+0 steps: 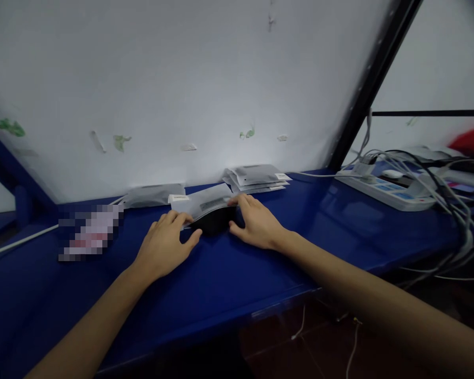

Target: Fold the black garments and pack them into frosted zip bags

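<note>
A frosted, flat plastic bag point(205, 199) lies on the blue table in front of me, a dark printed patch on its top. At its near edge a black item point(213, 220) shows, bulging upward; its kind I cannot make out. My left hand point(166, 242) holds the bag's left end, fingers curled over it and thumb at the near side. Gripping the right end is my right hand point(255, 221), with fingertips on top and thumb lower down. Behind lie a stack of similar bags point(256, 178) on the right and another bag point(154, 195) on the left.
A blurred-out pinkish packet point(95, 231) lies at the left beside a white cable point(21, 242). On the right, a white power strip point(387, 192) carries tangled cables point(454, 205). A white wall panel point(205, 79) rises behind the blue table point(319, 231).
</note>
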